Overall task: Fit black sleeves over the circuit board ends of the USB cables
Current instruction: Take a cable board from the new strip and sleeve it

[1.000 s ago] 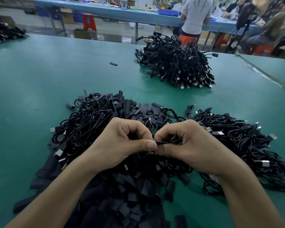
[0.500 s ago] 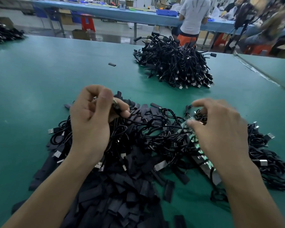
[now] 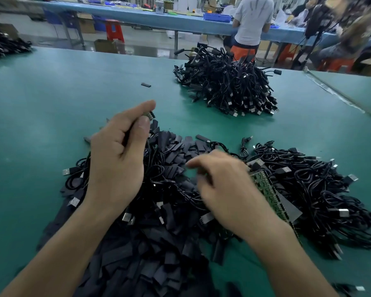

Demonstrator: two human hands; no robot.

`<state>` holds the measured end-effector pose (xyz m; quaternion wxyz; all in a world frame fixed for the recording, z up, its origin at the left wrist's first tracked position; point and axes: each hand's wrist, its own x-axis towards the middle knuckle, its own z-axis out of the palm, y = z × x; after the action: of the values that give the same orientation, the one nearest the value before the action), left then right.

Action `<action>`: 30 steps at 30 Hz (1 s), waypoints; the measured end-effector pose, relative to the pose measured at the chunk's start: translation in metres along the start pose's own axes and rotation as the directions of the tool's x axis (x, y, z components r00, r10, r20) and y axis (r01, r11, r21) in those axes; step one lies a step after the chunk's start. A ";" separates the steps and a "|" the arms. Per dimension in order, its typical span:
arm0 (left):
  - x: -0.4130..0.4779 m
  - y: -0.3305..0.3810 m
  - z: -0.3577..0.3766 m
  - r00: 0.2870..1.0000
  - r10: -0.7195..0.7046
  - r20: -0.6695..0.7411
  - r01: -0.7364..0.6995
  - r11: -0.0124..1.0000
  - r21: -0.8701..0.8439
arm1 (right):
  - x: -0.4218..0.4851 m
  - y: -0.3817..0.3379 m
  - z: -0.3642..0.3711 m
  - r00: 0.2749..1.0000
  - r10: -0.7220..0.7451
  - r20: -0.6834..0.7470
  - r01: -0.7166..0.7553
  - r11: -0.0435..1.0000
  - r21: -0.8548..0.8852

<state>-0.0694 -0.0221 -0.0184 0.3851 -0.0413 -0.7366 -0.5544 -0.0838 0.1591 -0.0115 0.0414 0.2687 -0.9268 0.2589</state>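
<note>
1. Two hands are working over the green table (image 3: 51, 108). The left hand (image 3: 118, 166) is lifted clear of the heaps, with thumb and forefinger pinching one circuit board end (image 3: 148, 115). The tip is poking out beyond the fingers, presumably so a sleeve can slide on.
2. The right hand (image 3: 229, 189) is hanging low over the black sleeves (image 3: 148, 264), apparently going for one. It is blurred, so I cannot tell whether its fingers are spread or pinching anything.
3. The sleeves are lying heaped nearest the person, between both forearms (likely kept there for the shortest reach).
4. The loose USB cables (image 3: 319, 189) are lying tangled just right of the sleeves. A green board strip (image 3: 268, 191) is showing beside the right wrist.
5. A far cable pile (image 3: 227, 86) is sitting well apart, probably to keep it from mixing with the near stock. One stray sleeve (image 3: 146, 84) is lying alone to its left.
</note>
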 end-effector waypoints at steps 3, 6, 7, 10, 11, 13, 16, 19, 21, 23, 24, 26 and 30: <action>0.000 -0.001 0.001 1.000 -0.009 0.020 0.007 0.996 0.083 | -0.003 0.000 0.017 0.968 -0.041 0.247 0.079 0.986 -0.147; -0.001 0.002 0.001 0.993 0.087 -0.073 -0.075 0.985 0.157 | -0.004 0.005 0.023 0.967 0.002 0.256 0.064 0.967 -0.248; 0.000 0.004 0.000 0.985 0.131 -0.116 -0.109 0.977 0.185 | -0.004 0.006 0.024 0.975 0.000 0.223 0.057 0.967 -0.247; 0.004 0.009 -0.004 0.949 0.228 -0.217 -0.191 0.965 0.181 | -0.004 0.009 0.027 0.988 0.008 0.153 0.028 0.972 -0.234; 0.006 0.010 -0.006 0.942 0.245 -0.229 -0.207 0.962 0.178 | -0.003 0.010 0.026 0.990 0.016 0.139 0.016 0.973 -0.231; 0.007 0.012 -0.009 0.947 0.264 -0.185 -0.221 0.950 0.223 | -0.003 0.011 0.026 0.993 0.014 0.118 0.011 0.977 -0.215; 0.005 0.012 -0.009 0.977 0.210 0.028 -0.206 0.914 0.349 | -0.006 0.008 0.028 0.994 -0.035 0.102 0.057 0.974 -0.220; 0.002 0.012 -0.008 0.969 -0.035 0.245 -0.087 0.879 0.468 | -0.005 0.007 0.030 0.995 -0.077 0.060 0.089 0.969 -0.232; 0.000 0.012 -0.009 0.918 -0.203 0.340 0.005 0.864 0.504 | -0.004 0.006 0.029 0.995 -0.092 0.025 0.095 0.969 -0.226; 0.001 0.012 -0.010 0.880 -0.293 0.373 0.081 0.868 0.491 | -0.002 0.005 0.027 0.994 -0.105 0.022 0.107 0.965 -0.238; 0.002 0.012 -0.010 0.874 -0.315 0.370 0.107 0.868 0.485 | -0.002 0.004 0.027 0.994 -0.112 0.020 0.113 0.964 -0.239; 0.004 0.011 -0.010 0.875 -0.333 0.352 0.129 0.860 0.494 | -0.002 0.003 0.026 0.992 -0.123 0.002 0.120 0.965 -0.233; 0.002 0.010 -0.009 0.952 -0.214 0.218 0.071 0.848 0.524 | -0.003 -0.002 0.025 0.982 -0.181 0.054 0.188 0.963 -0.194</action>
<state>-0.0613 -0.0270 -0.0081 0.2364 0.0430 -0.9031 -0.3559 -0.0787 0.1463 -0.0324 0.0753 0.3529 -0.9195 0.1557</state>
